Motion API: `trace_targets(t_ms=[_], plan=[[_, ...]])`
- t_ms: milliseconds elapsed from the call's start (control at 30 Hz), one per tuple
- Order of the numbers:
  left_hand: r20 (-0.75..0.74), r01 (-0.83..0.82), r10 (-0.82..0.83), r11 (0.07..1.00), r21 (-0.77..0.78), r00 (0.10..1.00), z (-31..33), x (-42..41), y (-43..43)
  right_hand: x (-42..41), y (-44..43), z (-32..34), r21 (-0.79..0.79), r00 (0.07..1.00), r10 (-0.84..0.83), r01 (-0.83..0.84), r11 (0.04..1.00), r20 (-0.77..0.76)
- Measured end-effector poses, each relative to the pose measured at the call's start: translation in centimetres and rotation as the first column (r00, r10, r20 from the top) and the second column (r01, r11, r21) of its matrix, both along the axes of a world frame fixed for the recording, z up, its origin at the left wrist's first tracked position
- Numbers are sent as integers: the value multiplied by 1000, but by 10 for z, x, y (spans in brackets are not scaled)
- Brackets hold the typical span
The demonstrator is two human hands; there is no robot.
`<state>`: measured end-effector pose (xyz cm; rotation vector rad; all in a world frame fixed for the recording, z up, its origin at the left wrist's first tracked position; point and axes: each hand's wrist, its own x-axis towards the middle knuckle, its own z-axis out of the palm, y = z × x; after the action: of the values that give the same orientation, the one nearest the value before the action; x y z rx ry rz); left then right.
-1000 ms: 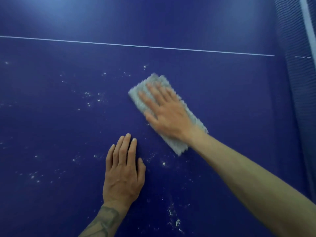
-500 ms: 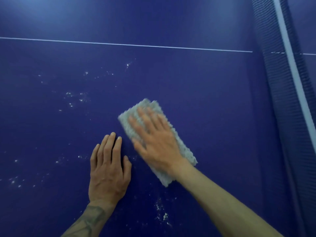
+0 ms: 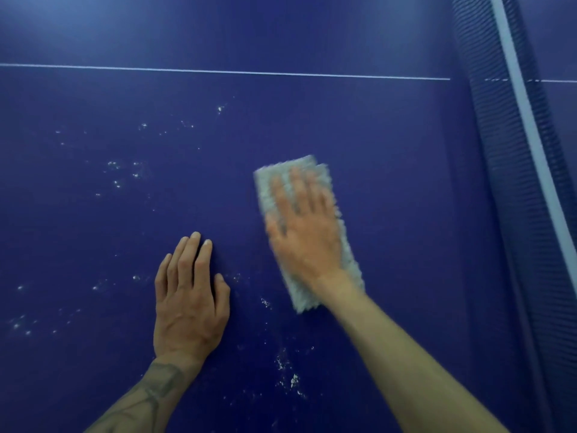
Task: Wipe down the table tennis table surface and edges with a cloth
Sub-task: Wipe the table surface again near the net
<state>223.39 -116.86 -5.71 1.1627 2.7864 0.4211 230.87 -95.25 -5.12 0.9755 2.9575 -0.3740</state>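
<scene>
a folded, pale grey cloth (image 3: pixel 304 296) of fluffy, nubby weave is pressed flat on the dark blue table tennis table (image 3: pixel 390 182) under the right hand (image 3: pixel 304 235). the fingers are spread straight over the fabric and are not curled round it. hand and cloth are both softened by motion blur. the cloth is shown as a long rectangle with fuzzy edges, its long axis running from about eleven o'clock to five o'clock, and a second folded layer is seen at its far corner. it is placed just right of the frame's centre, at about two o'clock from the left hand (image 3: pixel 190 304) and apart from it.

the left hand is laid palm down on the bare tabletop, with fingers straight and held close together and the thumb set out to the side. nothing is held by it. a dark tattoo (image 3: pixel 156 389) is seen on the left forearm.

the smooth, matte playing surface is crossed at twelve o'clock by a thin white line (image 3: pixel 218 71). white specks (image 3: pixel 115 170) are scattered over the blue from nine to eleven o'clock of the frame, and more are clustered at six o'clock, between the two forearms. at three o'clock the fine-meshed dark net (image 3: pixel 505 151) is seen, topped by a white band (image 3: pixel 524 120) that appears curved.
</scene>
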Motion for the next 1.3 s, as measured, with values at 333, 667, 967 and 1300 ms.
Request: trace_targets(t_ms=[333, 667, 967, 1300], plan=[[11, -7, 6, 1000, 4, 1000, 3, 1, 1, 64, 24, 4, 7, 996, 36, -37, 999, 86], [9, -6, 6, 1000, 29, 1000, 6, 2, 1, 66, -76, -4, 9, 978, 201, -201, 980, -53], [31, 10, -12, 997, 74, 999, 10, 5, -3, 133, -4, 5, 13, 974, -194, 194, 981, 116], [7, 124, -124, 992, 21, 992, 11, 62, -97, 133, -114, 1, -10, 968, 252, -252, 968, 1]])
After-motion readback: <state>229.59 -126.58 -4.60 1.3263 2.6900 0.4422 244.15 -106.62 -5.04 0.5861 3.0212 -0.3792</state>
